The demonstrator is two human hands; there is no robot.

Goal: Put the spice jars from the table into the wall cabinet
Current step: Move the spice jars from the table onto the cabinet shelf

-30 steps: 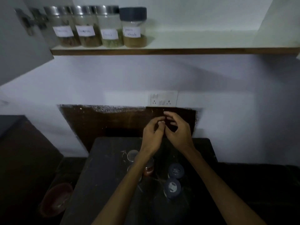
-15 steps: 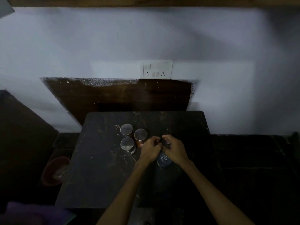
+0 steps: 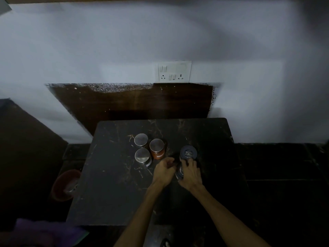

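Five round jars stand on a dark, veined stone table (image 3: 110,189) pushed against a pale wall (image 3: 124,41) with a white switch plate (image 3: 174,71) and a brown, rough-edged panel (image 3: 135,102). Three steel-lidded jars (image 3: 148,150) cluster together, one showing red-orange contents, and a dark-lidded jar (image 3: 188,153) stands just beside the hands. The right hand (image 3: 190,175) curls around another dark-lidded jar (image 3: 180,172), mostly hidden, while the left hand (image 3: 164,171) closes in at its other side, fingers bent; its contact is unclear.
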